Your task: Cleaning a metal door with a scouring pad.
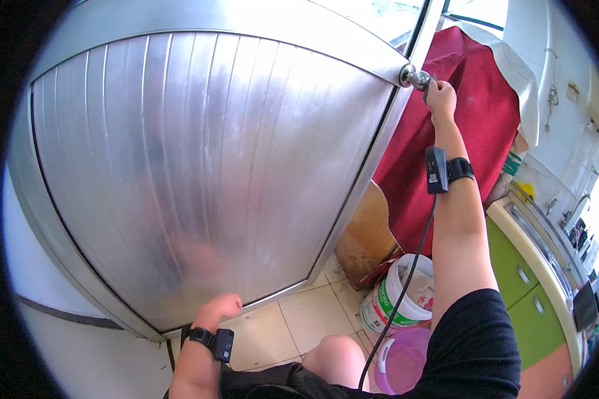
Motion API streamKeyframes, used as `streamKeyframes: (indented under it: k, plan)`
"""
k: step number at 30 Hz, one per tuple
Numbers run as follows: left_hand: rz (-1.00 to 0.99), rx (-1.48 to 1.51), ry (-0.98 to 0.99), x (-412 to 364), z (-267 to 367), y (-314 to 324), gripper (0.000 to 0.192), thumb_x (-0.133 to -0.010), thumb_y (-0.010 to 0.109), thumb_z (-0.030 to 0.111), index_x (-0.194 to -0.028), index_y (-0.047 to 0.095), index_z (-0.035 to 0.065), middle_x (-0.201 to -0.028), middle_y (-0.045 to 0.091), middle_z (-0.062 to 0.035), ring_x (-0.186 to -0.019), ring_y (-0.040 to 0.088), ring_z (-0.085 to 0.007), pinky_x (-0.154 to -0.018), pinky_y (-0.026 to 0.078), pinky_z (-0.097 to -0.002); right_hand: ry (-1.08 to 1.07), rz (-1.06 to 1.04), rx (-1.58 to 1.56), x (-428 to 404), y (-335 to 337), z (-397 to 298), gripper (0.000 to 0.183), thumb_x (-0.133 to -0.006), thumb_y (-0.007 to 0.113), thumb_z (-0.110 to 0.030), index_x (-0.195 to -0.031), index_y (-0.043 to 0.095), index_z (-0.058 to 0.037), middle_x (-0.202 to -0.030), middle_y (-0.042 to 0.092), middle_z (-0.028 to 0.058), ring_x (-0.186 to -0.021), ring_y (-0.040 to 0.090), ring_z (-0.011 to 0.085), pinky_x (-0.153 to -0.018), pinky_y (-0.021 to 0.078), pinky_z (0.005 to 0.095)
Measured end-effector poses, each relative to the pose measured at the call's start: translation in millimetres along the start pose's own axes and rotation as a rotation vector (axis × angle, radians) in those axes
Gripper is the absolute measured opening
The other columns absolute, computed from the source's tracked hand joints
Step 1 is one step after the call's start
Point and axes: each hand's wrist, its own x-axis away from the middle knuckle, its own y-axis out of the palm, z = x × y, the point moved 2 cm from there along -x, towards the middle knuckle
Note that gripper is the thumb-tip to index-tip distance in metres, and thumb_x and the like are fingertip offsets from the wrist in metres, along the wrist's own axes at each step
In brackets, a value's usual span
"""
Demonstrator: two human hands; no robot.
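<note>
A silvery metal door (219, 164) with vertical grooves and a glass pane above fills the left and middle of the view. At its right edge sits a round metal doorknob (415, 78). My right hand (442, 99) is at the knob's outer end, fingers curled around something small and dark, possibly a key or part of the knob; the fingers hide most of it. My left hand (224, 305) is low, near the door's bottom edge, with its fingers curled in; whether it holds anything cannot be seen. Each forearm wears a strapped black device, and a cable runs down from the right one.
Behind the door hangs a dark red cloth (449, 129) over a brown board (367, 234). On the tiled floor stand a white bucket (397, 299) and a pink plastic basin (404, 359). A counter with a sink (529, 224) and green cabinets (516, 259) runs along the right.
</note>
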Motion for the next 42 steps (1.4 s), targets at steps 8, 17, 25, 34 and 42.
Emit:
streamKeyframes:
  k: [8, 17, 25, 34, 42]
  plan:
    - [-0.035, 0.016, -0.029, 11, -5, 0, 0.028, -0.072, 0.055, 0.009, -0.099, 0.065, 0.0119, -0.101, 0.064, -0.011, -0.093, 0.06, -0.0272, -0.079, 0.048, -0.0374, 0.007, -0.082, -0.264, 23, 4, -11, 0.033, -0.084, 0.054, -0.026, -0.092, 0.063, 0.0043, -0.083, 0.064, 0.0188, -0.077, 0.063, 0.0296, -0.073, 0.0467, 0.0374]
    - [-0.042, -0.023, 0.072, -3, -5, 1, 0.033, -0.071, 0.053, 0.002, -0.099, 0.065, 0.0145, -0.105, 0.063, -0.0105, -0.097, 0.058, -0.0273, -0.082, 0.047, -0.0373, 0.073, -0.029, -0.189, 13, 7, 5, 0.03, -0.084, 0.055, -0.025, -0.09, 0.063, 0.004, -0.079, 0.064, 0.0164, -0.074, 0.063, 0.0265, -0.071, 0.047, 0.0358]
    - [-0.053, 0.006, 0.066, -11, -11, 9, 0.037, -0.07, 0.051, -0.001, -0.098, 0.066, 0.0168, -0.104, 0.063, -0.0113, -0.097, 0.058, -0.0281, -0.082, 0.046, -0.0375, -0.047, 0.013, -0.06, 3, 3, 0, 0.034, -0.084, 0.053, -0.028, -0.091, 0.061, 0.0042, -0.079, 0.063, 0.0187, -0.077, 0.063, 0.0298, -0.073, 0.0467, 0.037]
    - [-0.064, 0.013, 0.09, -5, -15, 10, 0.038, -0.068, 0.051, -0.003, -0.098, 0.066, 0.0157, -0.104, 0.062, -0.0118, -0.098, 0.058, -0.0284, -0.083, 0.046, -0.0373, 0.0, -0.031, -0.25, 28, 1, -10, 0.033, -0.083, 0.054, -0.028, -0.087, 0.063, 0.0037, -0.082, 0.064, 0.0191, -0.076, 0.063, 0.0298, -0.072, 0.0464, 0.0371]
    - [-0.059, 0.05, 0.056, -6, -8, 7, 0.038, -0.068, 0.051, -0.003, -0.098, 0.066, 0.0153, -0.105, 0.063, -0.0117, -0.099, 0.058, -0.0277, -0.083, 0.046, -0.0366, 0.038, -0.012, -0.194, 12, 6, 2, 0.034, -0.083, 0.055, -0.028, -0.09, 0.063, 0.0039, -0.081, 0.064, 0.0188, -0.078, 0.063, 0.0272, -0.073, 0.0461, 0.0354]
